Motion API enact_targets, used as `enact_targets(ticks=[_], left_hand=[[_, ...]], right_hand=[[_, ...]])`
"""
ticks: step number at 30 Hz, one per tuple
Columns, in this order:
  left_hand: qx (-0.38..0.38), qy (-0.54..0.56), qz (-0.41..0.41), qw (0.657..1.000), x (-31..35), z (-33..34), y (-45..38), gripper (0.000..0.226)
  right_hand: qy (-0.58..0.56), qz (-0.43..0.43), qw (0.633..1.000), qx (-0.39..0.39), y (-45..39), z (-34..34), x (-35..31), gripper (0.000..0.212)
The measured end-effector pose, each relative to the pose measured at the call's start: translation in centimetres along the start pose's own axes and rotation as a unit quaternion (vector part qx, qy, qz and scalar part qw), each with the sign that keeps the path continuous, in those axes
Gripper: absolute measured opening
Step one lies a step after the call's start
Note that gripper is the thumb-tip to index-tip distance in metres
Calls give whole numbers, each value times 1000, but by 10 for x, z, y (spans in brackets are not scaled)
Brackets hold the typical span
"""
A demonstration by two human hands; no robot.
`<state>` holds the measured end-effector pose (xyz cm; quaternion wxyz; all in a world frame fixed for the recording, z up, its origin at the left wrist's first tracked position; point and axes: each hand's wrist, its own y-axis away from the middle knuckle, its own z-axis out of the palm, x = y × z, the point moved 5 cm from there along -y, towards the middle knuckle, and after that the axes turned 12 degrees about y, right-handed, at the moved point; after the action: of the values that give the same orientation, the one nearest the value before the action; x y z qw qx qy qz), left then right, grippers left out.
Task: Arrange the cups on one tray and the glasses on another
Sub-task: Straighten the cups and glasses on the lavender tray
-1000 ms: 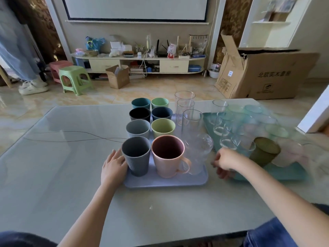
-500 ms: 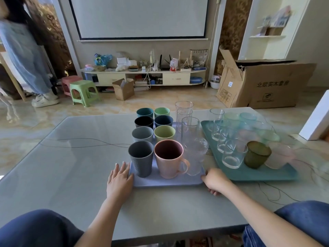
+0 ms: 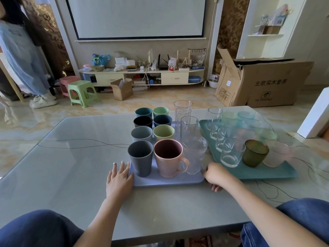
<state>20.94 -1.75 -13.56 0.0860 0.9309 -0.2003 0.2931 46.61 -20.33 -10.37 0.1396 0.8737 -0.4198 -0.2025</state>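
Observation:
A lavender tray (image 3: 169, 181) sits mid-table with several coloured cups in two columns, a pink mug (image 3: 167, 159) and a dark grey cup (image 3: 140, 157) nearest me. Tall clear glasses (image 3: 189, 129) and a textured clear glass (image 3: 194, 154) stand along its right side. To the right, a teal tray (image 3: 258, 172) carries several short glasses, among them a green glass (image 3: 255, 155). My left hand (image 3: 119, 179) lies flat, fingers extended, against the lavender tray's front left corner. My right hand (image 3: 216, 174) is curled on its front right corner.
The grey glass table (image 3: 71, 166) stretches left of the trays. On the floor beyond stand a green stool (image 3: 82, 93), a large cardboard box (image 3: 267, 82) and a low TV shelf (image 3: 142, 75). A person (image 3: 23, 50) stands at far left.
My right hand left the teal tray and came to the lavender tray's front right corner. The left hand stayed at the left corner. The view tilted up.

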Motion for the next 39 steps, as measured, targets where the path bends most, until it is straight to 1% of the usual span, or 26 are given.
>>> enact_targets(ticks=[8,9,10,12,14,15,17,18,19,20,23,25,26,27,29,30,33,39], left_hand=[[6,9,-2,1000,3,-2,3,51],[14,16,-2,1000,3,-3,4,51],[23,25,-3,999,4,-4,4,49],[44,56,-21,997,6,-10,1,41],[59,97,-51,992,9,-17,-8,25],[66,128,-55,988,13,-20,-14,21],[65,156,-65,984,22,-24,-27,21],[59,147,-65,985,24,-23,-34,22],[54,129,-62,988,26,-22,-40,30],[53,113,-57,991,26,-19,-45,35],[90,96,-43,990,21,-16,-55,40],[97,94,-52,990,17,-14,-59,41],[95,92,-56,990,16,-13,-61,41],[93,90,-57,990,16,-12,-62,41],[89,85,-52,991,15,-11,-62,40],[87,82,-49,992,14,-11,-63,39],[84,78,-47,992,14,-11,-64,39],[91,86,-44,991,15,-14,-62,40]], right_hand=[[36,8,999,-10,-3,-3,0,23],[50,5,999,15,-5,-10,0,21],[71,-2,996,60,-7,-21,-1,19],[102,-34,978,180,-12,-51,-4,14],[77,-81,950,292,-16,-81,-10,23],[51,-104,935,336,-19,-97,-15,26],[-25,-139,914,380,-30,-127,-26,23],[-60,-151,911,379,-40,-139,-33,19],[-75,-164,912,369,-53,-150,-41,19],[-66,-181,914,357,-67,-159,-50,26],[8,-219,923,316,-110,-173,-76,52],[47,-217,934,281,-138,-173,-89,56],[61,-218,939,260,-149,-171,-95,52],[76,-221,941,246,-160,-170,-99,43],[91,-233,936,248,-172,-169,-106,18],[86,-242,933,254,-175,-170,-108,10],[71,-265,925,264,-178,-172,-110,9],[73,-278,921,264,-176,-172,-111,9]])
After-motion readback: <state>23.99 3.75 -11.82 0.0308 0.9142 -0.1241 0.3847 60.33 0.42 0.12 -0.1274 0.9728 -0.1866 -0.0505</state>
